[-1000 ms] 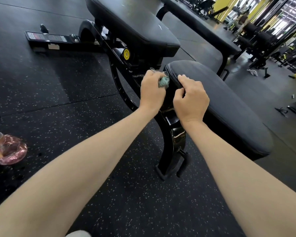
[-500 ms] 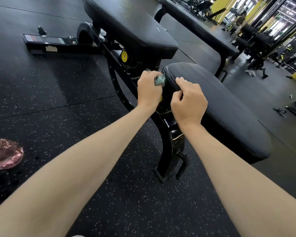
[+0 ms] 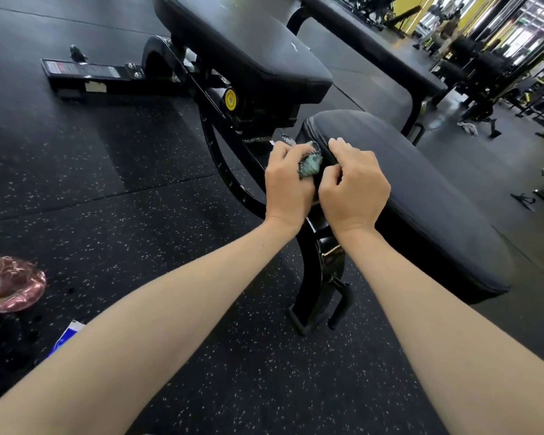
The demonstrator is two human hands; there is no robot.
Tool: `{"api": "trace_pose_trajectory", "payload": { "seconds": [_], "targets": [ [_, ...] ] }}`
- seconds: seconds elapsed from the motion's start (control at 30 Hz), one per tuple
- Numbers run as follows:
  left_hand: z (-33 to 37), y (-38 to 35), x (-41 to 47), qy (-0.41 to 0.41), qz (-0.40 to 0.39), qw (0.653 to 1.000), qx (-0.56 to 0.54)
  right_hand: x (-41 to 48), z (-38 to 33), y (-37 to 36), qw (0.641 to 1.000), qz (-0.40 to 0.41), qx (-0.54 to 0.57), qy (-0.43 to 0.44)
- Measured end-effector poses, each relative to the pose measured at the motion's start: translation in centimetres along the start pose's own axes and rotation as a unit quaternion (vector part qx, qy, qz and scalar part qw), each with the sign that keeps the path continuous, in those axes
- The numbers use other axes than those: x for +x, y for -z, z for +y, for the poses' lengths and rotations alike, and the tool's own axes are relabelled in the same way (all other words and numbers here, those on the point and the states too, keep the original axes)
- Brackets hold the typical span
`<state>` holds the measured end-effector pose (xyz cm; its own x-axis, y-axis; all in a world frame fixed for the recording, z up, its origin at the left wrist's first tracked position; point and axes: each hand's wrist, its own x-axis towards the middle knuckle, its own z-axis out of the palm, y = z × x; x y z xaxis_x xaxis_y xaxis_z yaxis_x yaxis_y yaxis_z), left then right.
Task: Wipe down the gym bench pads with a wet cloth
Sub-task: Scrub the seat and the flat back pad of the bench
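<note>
On the speckled floor (image 3: 107, 158), the back pad (image 3: 248, 48) rises farther off and the seat pad (image 3: 421, 189) lies nearer. The right hand (image 3: 354, 183) has its fingers curled over the seat pad's narrow end, gripping it. The left hand (image 3: 288, 186) is bunched round the cloth (image 3: 310, 163), pressing it against that same end. Neither pad's top shows a wet streak I can make out, so the job looks early, with both broad tops probably left to wipe.

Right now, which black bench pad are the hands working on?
The rounded seat pad: the right hand grips its end, the left hand holds the cloth at that end. The back pad beyond is untouched.
</note>
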<state>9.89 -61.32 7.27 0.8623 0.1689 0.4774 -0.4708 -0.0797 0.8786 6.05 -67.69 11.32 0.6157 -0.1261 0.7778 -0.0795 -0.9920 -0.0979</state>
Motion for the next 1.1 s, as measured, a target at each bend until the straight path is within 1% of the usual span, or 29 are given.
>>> {"api": "trace_pose_trajectory", "payload": {
  "seconds": [0.07,0.13,0.2,0.23,0.37,0.43,0.57,0.7,0.8,0.87,0.93,1.1],
  "targets": [
    [-0.4,0.0,2.1,0.072,-0.002,0.997,0.004,0.0,0.1,0.1,1.0,-0.002,0.001,0.002],
    [-1.1,0.2,5.0,0.141,-0.04,0.989,0.019,-0.1,0.2,0.2,1.0,-0.007,0.004,0.007],
    [-1.8,0.7,6.6,0.174,-0.066,0.982,0.018,-0.2,0.2,0.3,1.0,-0.016,0.007,0.008],
    [-2.1,0.9,6.8,0.184,-0.065,0.981,0.013,-0.1,0.3,0.4,1.0,-0.021,0.009,0.005],
    [-2.3,1.6,6.5,0.223,-0.014,0.975,-0.017,0.0,0.3,0.7,0.999,-0.037,0.014,-0.004],
    [-1.7,1.8,5.8,0.214,-0.008,0.975,-0.053,-0.1,0.3,0.7,0.999,-0.038,0.013,0.0],
    [1.0,1.2,2.5,0.115,-0.004,0.989,-0.091,-0.1,0.2,0.6,0.999,-0.041,0.011,-0.009],
    [2.2,0.4,-0.6,0.111,0.046,0.985,-0.12,-0.1,0.1,0.7,0.999,-0.043,0.008,-0.009],
    [1.9,0.3,-2.1,0.076,0.067,0.989,-0.111,-0.1,0.4,0.7,0.999,-0.052,0.01,-0.004],
    [1.4,0.3,-1.9,0.048,0.067,0.991,-0.103,-0.1,0.5,0.6,0.999,-0.048,0.01,0.003],
    [1.0,0.0,-1.0,0.038,0.074,0.992,-0.091,-0.1,0.4,0.5,0.999,-0.035,0.009,0.008],
    [0.7,-1.1,1.3,0.058,0.105,0.99,-0.08,-0.1,0.2,0.2,0.999,-0.003,0.003,0.033]
  ]
}}
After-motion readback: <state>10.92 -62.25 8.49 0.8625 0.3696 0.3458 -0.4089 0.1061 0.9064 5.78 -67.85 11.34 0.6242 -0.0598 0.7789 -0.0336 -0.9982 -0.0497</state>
